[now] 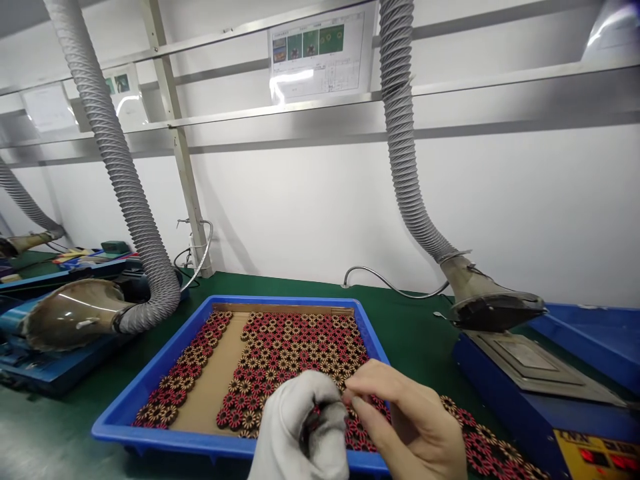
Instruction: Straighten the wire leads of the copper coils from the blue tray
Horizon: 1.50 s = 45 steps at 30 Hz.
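My left hand [303, 427], in a white glove, is curled with its fingers closed over the near edge of a blue tray [165, 437]. Something dark and reddish shows inside the curl, too hidden to name. Beside it, almost touching, my bare right hand [407, 417] pinches thumb and forefinger together; whatever lies between the tips is too small to make out. Rows of small red and tan ring-shaped parts [300, 340] fill much of the tray, with bare cardboard [207, 387] showing on its left side.
More ring parts [483, 447] lie on the green table at the right, beside a blue machine [530, 400] with a metal plate. Extraction hoods [495, 303] hang on grey hoses [400, 133]. Another hood [75, 317] stands left of the tray.
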Tool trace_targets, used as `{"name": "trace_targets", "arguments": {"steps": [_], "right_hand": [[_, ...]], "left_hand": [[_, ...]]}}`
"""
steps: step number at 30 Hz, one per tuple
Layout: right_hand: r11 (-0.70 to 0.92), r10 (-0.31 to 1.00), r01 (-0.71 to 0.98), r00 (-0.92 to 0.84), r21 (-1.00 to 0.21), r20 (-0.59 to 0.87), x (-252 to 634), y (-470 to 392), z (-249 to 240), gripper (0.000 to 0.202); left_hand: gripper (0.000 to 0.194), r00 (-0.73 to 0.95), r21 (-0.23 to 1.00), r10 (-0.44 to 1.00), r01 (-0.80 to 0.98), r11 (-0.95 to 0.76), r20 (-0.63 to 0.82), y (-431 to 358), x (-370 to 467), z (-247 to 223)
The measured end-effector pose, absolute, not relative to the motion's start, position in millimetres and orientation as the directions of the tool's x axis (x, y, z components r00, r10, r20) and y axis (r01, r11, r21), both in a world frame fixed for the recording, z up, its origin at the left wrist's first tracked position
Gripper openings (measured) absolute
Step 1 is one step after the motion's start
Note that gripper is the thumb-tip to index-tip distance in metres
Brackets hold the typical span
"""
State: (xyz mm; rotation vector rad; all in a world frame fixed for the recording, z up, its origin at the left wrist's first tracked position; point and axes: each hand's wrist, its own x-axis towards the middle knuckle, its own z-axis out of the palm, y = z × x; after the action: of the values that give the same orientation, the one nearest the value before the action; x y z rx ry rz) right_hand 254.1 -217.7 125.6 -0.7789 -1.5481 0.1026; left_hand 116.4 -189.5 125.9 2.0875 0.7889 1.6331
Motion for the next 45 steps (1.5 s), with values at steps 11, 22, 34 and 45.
{"name": "trace_targets", "arguments": {"steps": [11,22,34,45], "right_hand": [[0.848,0.373,0.450,-0.130,-0.280,0.919,261,-214,128,0.035],[0.590,0.805,0.010,0.071,-0.807,0.589,253,-219,119,0.037],[0.834,0.357,0.496,-0.156,-0.240,0.921,257,-214,128,0.028],[0.733,0.663,0.125,0.089,-0.669,0.743,257,-213,122,0.018]], "left_hand": [[0.025,0.203,0.369,0.431,0.283,-0.885,0.879,-180,114,125],[0.018,0.373,-0.038,0.169,0.488,-0.872,0.912,-171,104,136],[0.020,0.355,0.045,0.228,0.455,-0.889,0.907,-171,103,134],[0.021,0.320,0.045,0.220,0.476,-0.878,0.921,-169,103,134]]}}
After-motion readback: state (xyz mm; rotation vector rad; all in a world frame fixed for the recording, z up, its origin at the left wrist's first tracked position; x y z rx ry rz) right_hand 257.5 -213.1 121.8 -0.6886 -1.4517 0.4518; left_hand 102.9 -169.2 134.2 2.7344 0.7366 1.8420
